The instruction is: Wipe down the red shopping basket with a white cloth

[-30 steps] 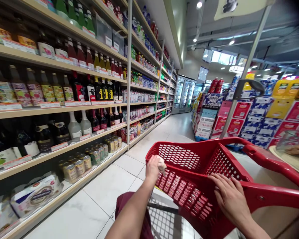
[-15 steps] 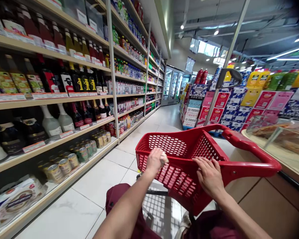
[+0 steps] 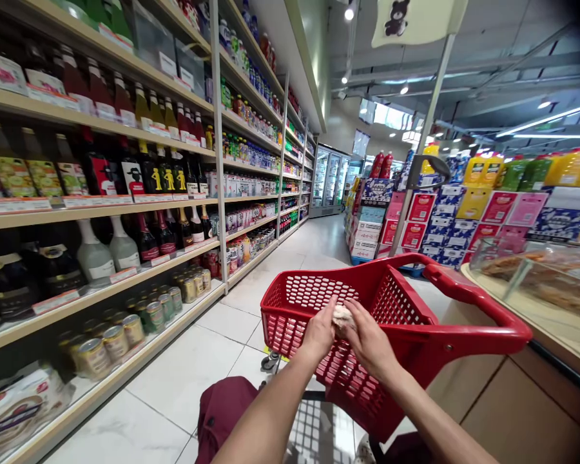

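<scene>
My left hand [image 3: 319, 332] and my right hand [image 3: 371, 338] meet at the near side rim of a red shopping cart [image 3: 415, 348]. Between them is a crumpled off-white cloth [image 3: 343, 316], mostly covered by the fingers. The left fingers press on it from the left, and those of the right hand curl over it from the right. The cart stands sideways in front of my knees, its handle [image 3: 500, 312] off to the right. Its basket walls are perforated, and the near one hides part of the inside.
Shelves [image 3: 174, 254] of bottles and cans line the left side. Stacked drink cartons [image 3: 418, 212] and juice bottles [image 3: 483, 169] stand beyond the cart. A counter [image 3: 493, 386] is close on the right, and a pole [image 3: 423, 142] rises behind the cart.
My right hand has left its spot farther right on the rim and moved left to the cloth, joining my left hand. The left hand shifted slightly right. The view tilted up.
</scene>
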Demonstrator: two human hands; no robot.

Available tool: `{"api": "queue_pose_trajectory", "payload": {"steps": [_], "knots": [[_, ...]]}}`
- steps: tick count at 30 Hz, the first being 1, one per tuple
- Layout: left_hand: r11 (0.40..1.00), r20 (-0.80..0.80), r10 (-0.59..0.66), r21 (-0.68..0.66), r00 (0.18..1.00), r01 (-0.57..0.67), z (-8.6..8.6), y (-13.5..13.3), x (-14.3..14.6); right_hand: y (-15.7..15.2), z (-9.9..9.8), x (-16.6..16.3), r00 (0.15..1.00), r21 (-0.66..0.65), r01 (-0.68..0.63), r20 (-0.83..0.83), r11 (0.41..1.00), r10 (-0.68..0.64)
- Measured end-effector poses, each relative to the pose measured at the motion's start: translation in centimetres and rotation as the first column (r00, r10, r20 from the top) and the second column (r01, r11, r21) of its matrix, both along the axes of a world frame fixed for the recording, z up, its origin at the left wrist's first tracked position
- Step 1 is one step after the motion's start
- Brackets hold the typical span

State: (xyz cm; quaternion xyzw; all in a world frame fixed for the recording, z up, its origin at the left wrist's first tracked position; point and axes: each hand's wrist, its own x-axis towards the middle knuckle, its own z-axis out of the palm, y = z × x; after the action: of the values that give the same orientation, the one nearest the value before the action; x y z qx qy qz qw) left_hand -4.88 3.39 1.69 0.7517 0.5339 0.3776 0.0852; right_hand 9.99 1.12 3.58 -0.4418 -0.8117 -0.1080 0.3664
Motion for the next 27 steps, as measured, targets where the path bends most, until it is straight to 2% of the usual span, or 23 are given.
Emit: {"api": "queue_pose_trajectory", "payload": {"steps": [2, 5, 8, 10, 16, 19, 24, 27], "knots": [[0.997, -0.026, 0.06, -0.043, 0.998, -0.061, -0.1, -0.3, -0.3, 0.9, 0.1, -2.5, 0.999, -0.063, -0.028, 0.042, 0.998, 0.031], [0.984, -0.219, 0.136, -0.083, 0.966, -0.158, -0.3, -1.0, -2.7, 2.1, -0.3, -5.4, 0.99, -0.12, -0.035, 0.13, 0.992, 0.05], [0.979, -0.408, 0.101, -0.122, 0.907, -0.164, -0.2, -1.5, -4.8, 2.7, -0.9, -6.5, 0.988, -0.089, -0.054, 0.143, 0.995, 0.067], [0.979, -0.469, 0.075, -0.134, 0.88, -0.155, -0.1, -1.7, -5.2, 2.7, -1.0, -6.0, 0.979, -0.072, -0.099, 0.171, 0.993, 0.11], [0.98, -0.476, 0.118, -0.083, 0.871, -0.179, -0.9, -2.0, -4.8, 1.5, -0.4, -3.3, 0.964, -0.05, -0.182, 0.186, 0.982, 0.189], [0.978, -0.483, 0.113, -0.101, 0.868, -0.184, -1.0, -2.0, -4.9, 1.1, -0.4, -4.2, 0.979, -0.066, -0.104, 0.17, 0.992, 0.114], [0.974, -0.517, 0.096, -0.128, 0.85, -0.188, -0.1, -2.2, -5.1, 1.6, -0.9, -6.2, 0.984, -0.012, -0.029, 0.176, 1.0, 0.03], [0.973, -0.525, 0.112, -0.114, 0.844, -0.2, 0.1, -2.4, -5.1, 1.9, -0.9, -5.0, 0.978, 0.008, -0.041, 0.203, 0.999, 0.039]]}}
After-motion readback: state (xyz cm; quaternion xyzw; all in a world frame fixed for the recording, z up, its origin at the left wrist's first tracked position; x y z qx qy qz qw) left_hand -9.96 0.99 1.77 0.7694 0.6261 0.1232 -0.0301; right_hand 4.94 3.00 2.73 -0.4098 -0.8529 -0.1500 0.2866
